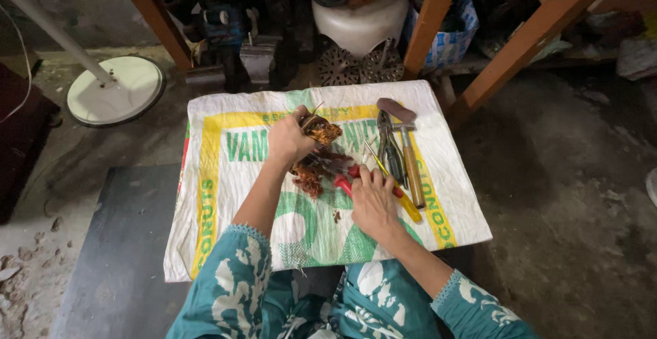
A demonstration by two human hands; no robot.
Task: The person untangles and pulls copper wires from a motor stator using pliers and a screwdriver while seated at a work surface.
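Note:
My left hand (289, 137) grips a rusty brown coil-like metal part (321, 132) over a white, green and yellow woven sack (226, 195) spread on the floor. My right hand (373, 199) is closed on red-handled pliers (345, 180), whose jaws point toward the rusty part. More rusty brown pieces (308, 180) lie under the hands. To the right on the sack lie a yellow-handled screwdriver (409, 209), grey pliers (391, 149) and a hammer with a wooden handle (413, 171).
A white round stand base (116, 89) with a pole sits at the left. Wooden legs (154, 14) and stored machine parts, a white tank (363, 21) and metal discs (359, 65) crowd the back. A dark mat (123, 243) lies at lower left.

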